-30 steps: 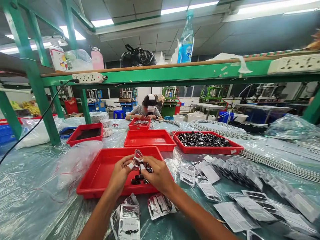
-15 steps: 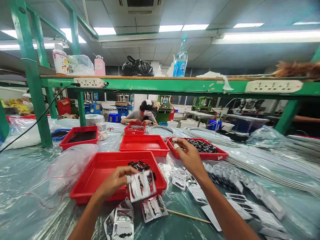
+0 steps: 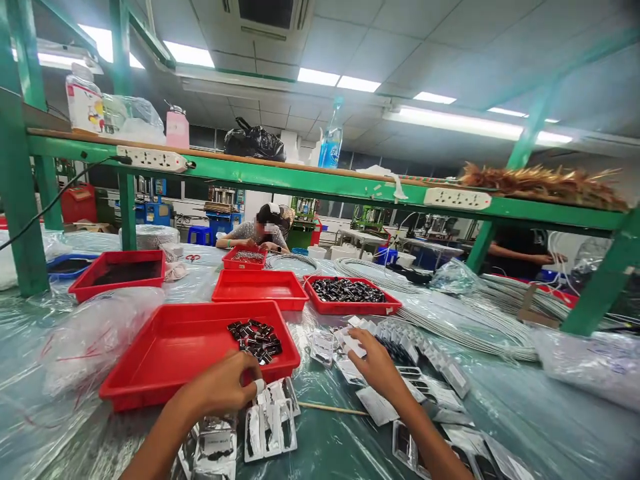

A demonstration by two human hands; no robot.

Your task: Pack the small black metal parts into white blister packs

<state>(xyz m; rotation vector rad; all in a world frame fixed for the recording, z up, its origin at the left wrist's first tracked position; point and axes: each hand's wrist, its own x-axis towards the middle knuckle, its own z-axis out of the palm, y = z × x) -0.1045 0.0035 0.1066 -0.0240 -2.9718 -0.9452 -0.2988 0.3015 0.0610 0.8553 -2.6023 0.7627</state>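
My left hand (image 3: 225, 385) is closed, with thumb and fingertips pinching the upper edge of a clear plastic blister pack (image 3: 270, 427) with silvery-white strips inside. This pack rests over another at the front of a large red tray (image 3: 180, 340); part of its edge is hidden by the fingers. Black glossy pieces (image 3: 257, 340) are heaped in that tray's right end. On the right, my right hand (image 3: 377, 370) reaches over flat white packets (image 3: 350, 341), thumb and index finger apart at one of them. Something white covers a fingertip of my left hand.
A red tray of black parts (image 3: 350, 292) stands behind the packets, beside a bare red tray (image 3: 260, 288). Rows of packs (image 3: 430, 353) and a thin stick (image 3: 333, 407) lie right. Coiled cable (image 3: 465, 333) lies beyond. A person (image 3: 263, 230) sits opposite. A green shelf (image 3: 280, 180) spans above.
My left hand has lowered the blister pack from over the large tray's edge to the packs in front. My right hand has moved from the black-parts tray down to the packets. The view has turned right.
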